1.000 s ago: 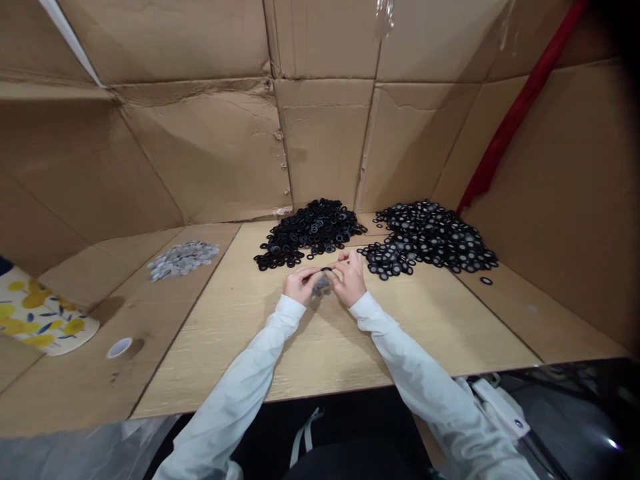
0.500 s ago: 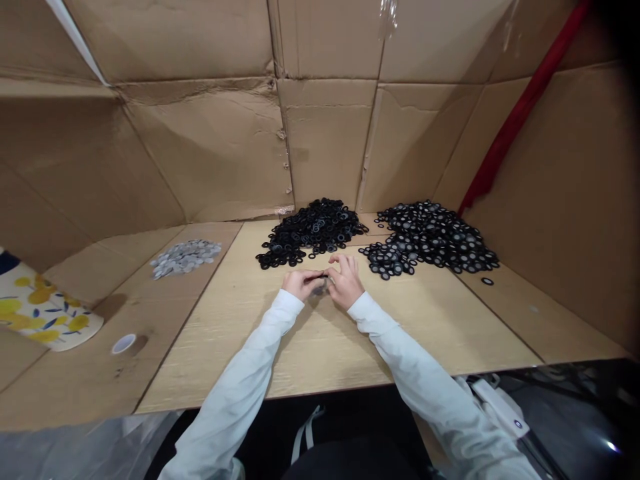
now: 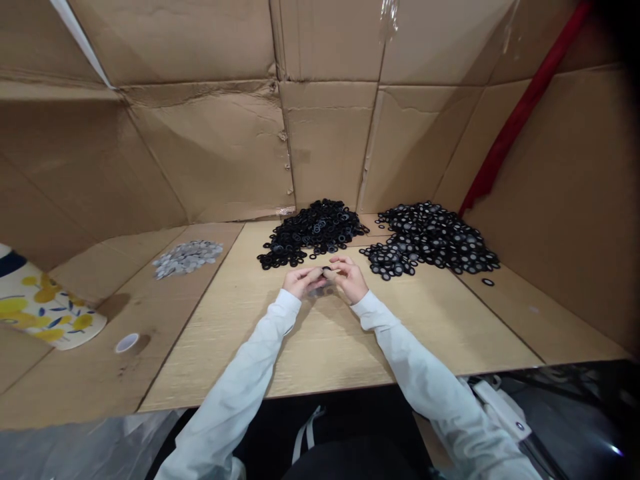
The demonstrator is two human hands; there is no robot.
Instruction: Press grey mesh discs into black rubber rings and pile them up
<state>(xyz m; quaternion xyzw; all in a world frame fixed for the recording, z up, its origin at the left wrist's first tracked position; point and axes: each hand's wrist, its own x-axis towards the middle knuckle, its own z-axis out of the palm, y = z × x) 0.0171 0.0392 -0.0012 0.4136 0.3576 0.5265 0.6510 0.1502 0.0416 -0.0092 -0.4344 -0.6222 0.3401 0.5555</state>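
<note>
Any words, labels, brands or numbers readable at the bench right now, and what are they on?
No readable text. The white strap at lower right carries a small dark mark, too small to read. The lemon-print sheet and cardboard wall show no lettering.

From my screen, the rubber washers (image 3: 314, 230) in one heap read solid black; the next heap's washers (image 3: 430, 241) are black too, each with a grey centre; the loose discs (image 3: 187, 259) are silver-grey; the sleeve (image 3: 235, 377) is pale white; the cardboard wall (image 3: 325, 147) is plain tan; the strip (image 3: 515, 113) is red — and the printed sheet (image 3: 45, 313) shows yellow fruit with navy leaves.
</note>
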